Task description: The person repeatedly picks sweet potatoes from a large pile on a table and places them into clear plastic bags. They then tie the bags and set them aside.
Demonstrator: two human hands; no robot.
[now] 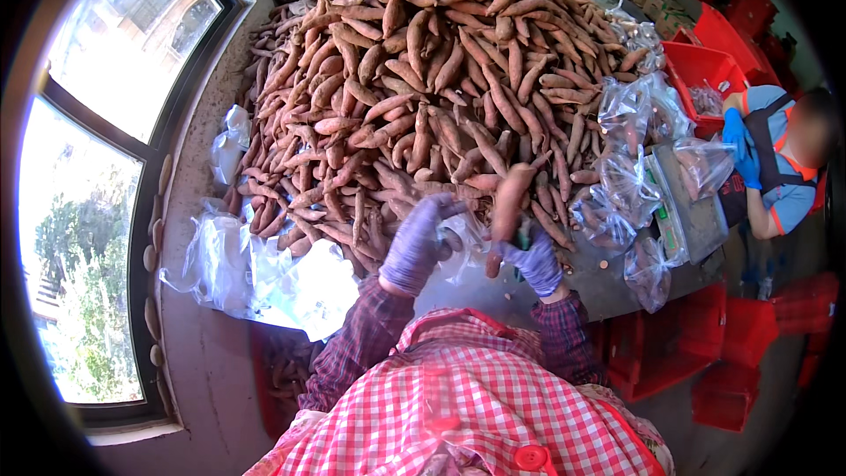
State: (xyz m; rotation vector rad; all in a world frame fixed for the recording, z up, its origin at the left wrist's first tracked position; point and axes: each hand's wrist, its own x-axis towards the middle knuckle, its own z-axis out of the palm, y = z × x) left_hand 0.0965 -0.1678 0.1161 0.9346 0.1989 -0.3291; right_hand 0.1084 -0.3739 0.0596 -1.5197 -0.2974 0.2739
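My right hand (534,259), in a purple-and-white glove, grips a large sweet potato (511,201) that stands roughly upright and looks blurred. Something green shows beside it at the palm. In a matching glove, my left hand (420,244) is raised at the near edge of the heap, its fingers curled towards a clear plastic bag (466,244); whether it touches the bag or holds anything is not plain. Beyond both hands rises a big heap of sweet potatoes (423,92) on a grey table (456,297).
Plastic bags (225,264) lie at the left table edge by the window. Filled clear bags (621,192) and a scale (694,205) stand at the right. A co-worker (780,152) in blue gloves handles a bag there. Red crates (674,344) sit below the table.
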